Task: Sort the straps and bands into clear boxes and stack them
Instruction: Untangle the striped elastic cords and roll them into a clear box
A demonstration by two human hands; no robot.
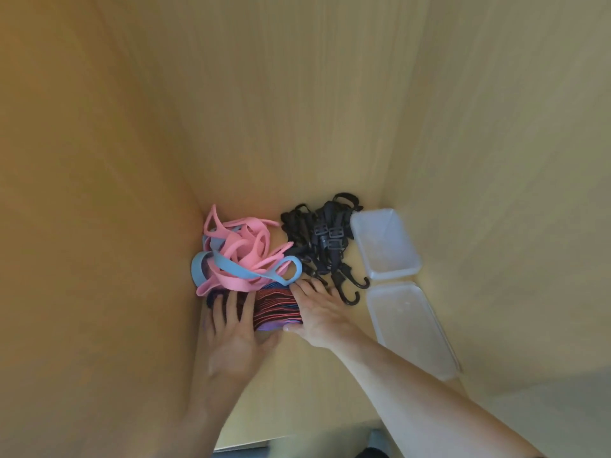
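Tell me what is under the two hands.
A striped band bundle, red and dark, lies under the left hand and right hand. The left fingers cover its left end, and whatever lies beneath the bundle is hidden.

Left grip (231, 328), right grip (317, 312) forward, fingers straight.

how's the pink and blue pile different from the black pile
The pink and blue bands are bright, flat, plain loops; the black straps are dark and carry hooks and buckles. The pink and blue bands lie against the left wall, the black straps beside the far clear box. Both are loose tangles on the wooden shelf, not yet boxed.
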